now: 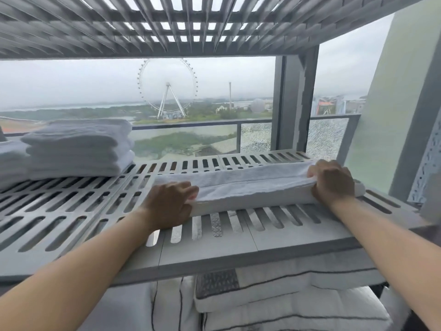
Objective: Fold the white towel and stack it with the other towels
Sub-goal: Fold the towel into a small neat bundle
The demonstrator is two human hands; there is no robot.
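Note:
A white towel (253, 185) lies folded into a long narrow strip across the right half of a grey slotted shelf (71, 206). My left hand (170, 204) grips the strip's left end, fingers curled over the fabric. My right hand (331, 181) grips its right end the same way. A stack of folded white towels (76, 149) stands at the far left of the same shelf, well apart from the strip.
A second slotted shelf (191, 25) hangs close overhead. A grey upright post (296, 103) stands behind the towel's right end. White pillows with dark piping (286, 297) lie on the level below. Beyond the shelf a glass railing (202, 126) borders an outdoor view.

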